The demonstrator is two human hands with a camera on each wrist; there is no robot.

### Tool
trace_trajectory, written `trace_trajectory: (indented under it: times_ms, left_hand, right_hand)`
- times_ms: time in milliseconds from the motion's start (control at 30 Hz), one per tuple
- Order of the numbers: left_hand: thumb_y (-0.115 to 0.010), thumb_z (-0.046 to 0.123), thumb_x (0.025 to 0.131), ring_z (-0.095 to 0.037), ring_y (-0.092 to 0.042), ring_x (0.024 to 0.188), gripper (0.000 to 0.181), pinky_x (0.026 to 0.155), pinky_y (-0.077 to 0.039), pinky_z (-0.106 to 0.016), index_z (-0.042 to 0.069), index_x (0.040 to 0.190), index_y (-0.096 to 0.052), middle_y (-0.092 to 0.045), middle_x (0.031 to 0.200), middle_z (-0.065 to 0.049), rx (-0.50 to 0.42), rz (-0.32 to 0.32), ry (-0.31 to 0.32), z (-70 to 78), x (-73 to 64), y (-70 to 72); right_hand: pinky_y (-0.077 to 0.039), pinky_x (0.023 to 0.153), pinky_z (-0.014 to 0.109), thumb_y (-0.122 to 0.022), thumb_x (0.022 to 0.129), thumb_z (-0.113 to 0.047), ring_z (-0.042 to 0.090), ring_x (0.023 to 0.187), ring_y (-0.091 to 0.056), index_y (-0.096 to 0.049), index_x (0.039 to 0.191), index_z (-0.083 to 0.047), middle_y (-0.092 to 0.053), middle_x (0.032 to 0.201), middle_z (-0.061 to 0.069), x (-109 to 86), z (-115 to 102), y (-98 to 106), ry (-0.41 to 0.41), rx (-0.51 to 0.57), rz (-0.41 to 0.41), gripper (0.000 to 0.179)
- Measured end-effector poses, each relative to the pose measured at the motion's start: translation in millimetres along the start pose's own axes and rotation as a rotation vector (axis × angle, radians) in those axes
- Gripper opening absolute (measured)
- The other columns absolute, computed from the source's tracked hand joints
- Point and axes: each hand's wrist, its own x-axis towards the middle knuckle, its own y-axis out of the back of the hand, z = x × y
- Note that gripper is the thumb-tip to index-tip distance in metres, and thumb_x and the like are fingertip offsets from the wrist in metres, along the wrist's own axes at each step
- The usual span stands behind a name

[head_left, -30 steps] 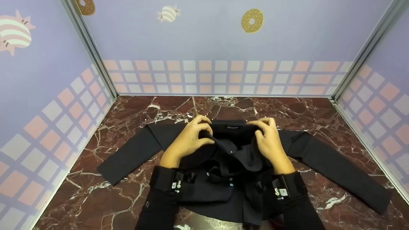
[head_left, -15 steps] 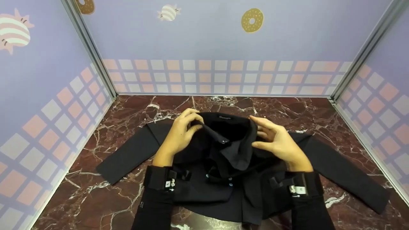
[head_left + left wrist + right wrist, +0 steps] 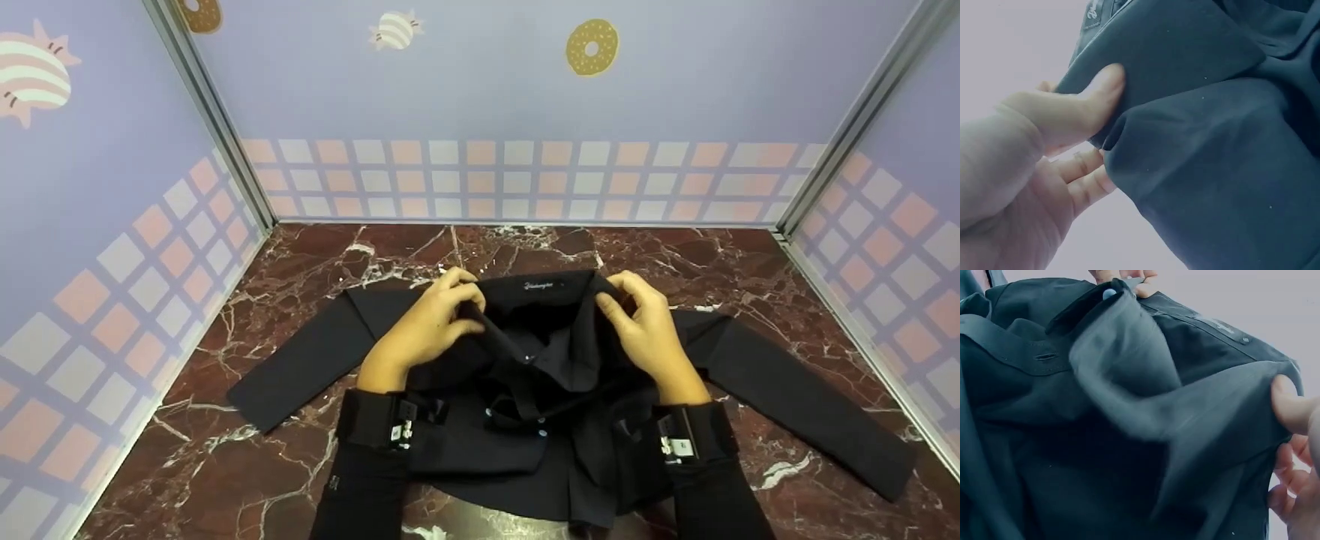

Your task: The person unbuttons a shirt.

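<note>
A black long-sleeved button-up shirt (image 3: 487, 442) lies on the table with its sleeves spread to both sides. Its collar (image 3: 562, 364) is lifted, and light lettering shows on the inside of the neckband. My left hand (image 3: 427, 322) pinches the left side of the collar; in the left wrist view the thumb (image 3: 1107, 84) presses on the cloth with fingers behind it. On the opposite side my right hand (image 3: 645, 326) pinches the collar between thumb and fingers. The right wrist view shows a buttonhole (image 3: 1046, 357) and a pale button (image 3: 1109, 293) near the collar.
The dark red marbled table (image 3: 315, 259) has white veins. Patterned lilac panels (image 3: 480, 97) enclose it at the back and both sides. The left sleeve (image 3: 300, 367) and right sleeve (image 3: 810, 409) reach out across the tabletop.
The collar was raised off the table. My right hand loosened and moved outward half a second ago, then came back in and took the collar again. The left hand kept its hold.
</note>
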Motion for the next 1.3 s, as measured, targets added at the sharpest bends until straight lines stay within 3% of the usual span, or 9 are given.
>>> trace_trajectory:
  times_ms: [133, 300, 467, 567, 767, 867, 967, 1100, 1300]
  left_hand:
    - [-0.081, 0.005, 0.088, -0.023, -0.061, 0.107, 0.035, 0.095, -0.050, -0.040, 0.009, 0.113, -0.056, -0.062, 0.116, -0.008, -0.093, 0.046, 0.008, 0.8, -0.9, 1.0]
    - [-0.073, -0.001, 0.093, -0.023, -0.064, 0.114, 0.071, 0.105, -0.047, -0.041, 0.011, 0.155, -0.040, -0.068, 0.122, -0.010, -0.140, 0.099, 0.038, 2.7, -2.0, 2.6]
    - [-0.065, 0.006, 0.101, -0.027, -0.059, 0.105, 0.019, 0.097, -0.048, -0.043, 0.002, 0.120, -0.066, -0.060, 0.113, -0.010, 0.045, 0.200, 0.072, 2.8, 4.8, -1.2]
    - [-0.059, 0.014, 0.106, -0.030, -0.063, 0.101, 0.015, 0.091, -0.052, -0.045, 0.004, 0.116, -0.061, -0.062, 0.111, -0.012, 0.144, 0.273, 0.089, 4.8, 16.6, 4.3]
    - [-0.052, 0.029, 0.109, -0.033, -0.067, 0.069, 0.024, 0.059, -0.054, -0.045, 0.007, 0.116, -0.054, -0.067, 0.081, -0.016, 0.291, 0.279, 0.026, 21.9, 57.6, 48.0]
    - [-0.051, 0.029, 0.109, -0.036, -0.066, 0.068, 0.024, 0.058, -0.053, -0.047, 0.006, 0.116, -0.053, -0.065, 0.080, -0.018, 0.344, 0.275, 0.006, 23.5, 80.7, 71.1]
    - [-0.053, 0.020, 0.109, -0.042, -0.070, 0.092, 0.021, 0.076, -0.056, -0.052, 0.007, 0.125, -0.055, -0.071, 0.100, -0.022, 0.371, 0.242, 0.048, 10.8, 105.4, 84.8]
    - [-0.059, 0.003, 0.103, -0.041, -0.063, 0.117, 0.023, 0.101, -0.049, -0.052, 0.003, 0.125, -0.065, -0.069, 0.122, -0.020, 0.392, 0.163, 0.187, -20.4, 126.3, 82.4]
    - [-0.069, 0.004, 0.089, -0.041, -0.063, 0.106, 0.019, 0.092, -0.052, -0.051, 0.002, 0.105, -0.079, -0.067, 0.110, -0.020, 0.621, 0.170, 0.415, -61.5, 125.8, 43.6]
  right_hand:
    - [-0.045, 0.063, 0.018, -0.063, 0.098, 0.007, 0.010, 0.071, -0.058, -0.066, 0.099, 0.002, -0.067, 0.083, 0.009, -1.3, 6, 2, -0.057, -0.029, -0.032, 0.006]
    - [-0.047, 0.046, 0.019, -0.064, 0.100, -0.001, 0.012, 0.048, -0.060, -0.065, 0.108, 0.001, -0.069, 0.077, 0.009, -0.3, 4, 13, 0.023, -0.014, -0.005, 0.009]
    - [-0.053, 0.052, 0.022, -0.069, 0.094, 0.007, 0.018, 0.056, -0.067, -0.070, 0.117, 0.000, -0.073, 0.088, 0.010, 1.5, -5, 33, 0.047, -0.028, -0.025, 0.025]
    - [-0.056, 0.058, 0.028, -0.073, 0.092, 0.006, 0.020, 0.060, -0.070, -0.073, 0.109, 0.001, -0.073, 0.083, 0.009, 15.9, -11, 41, 0.095, -0.194, 0.000, 0.018]
    - [-0.051, 0.057, 0.054, -0.062, 0.105, -0.023, 0.040, 0.061, -0.065, -0.062, 0.109, -0.001, -0.070, 0.078, 0.021, 75.4, -40, 54, 0.159, -0.627, 0.149, 0.023]
    - [-0.047, 0.052, 0.056, -0.056, 0.107, -0.031, 0.045, 0.060, -0.061, -0.057, 0.105, -0.001, -0.065, 0.074, 0.025, 107.4, -50, 60, 0.189, -0.740, 0.139, 0.030]
    - [-0.048, 0.059, 0.062, -0.057, 0.107, -0.029, 0.051, 0.071, -0.064, -0.057, 0.108, -0.003, -0.066, 0.081, 0.028, 138.1, -43, 62, 0.163, -0.775, 0.069, 0.026]
    - [-0.051, 0.078, 0.065, -0.064, 0.103, -0.013, 0.053, 0.098, -0.066, -0.060, 0.113, -0.004, -0.070, 0.104, 0.029, 164.8, -4, 50, 0.048, -0.682, -0.017, 0.014]
    - [-0.053, 0.082, 0.060, -0.075, 0.094, -0.012, 0.048, 0.096, -0.066, -0.071, 0.106, -0.002, -0.064, 0.112, 0.024, 154.9, 62, 14, -0.095, -0.675, -0.029, 0.016]
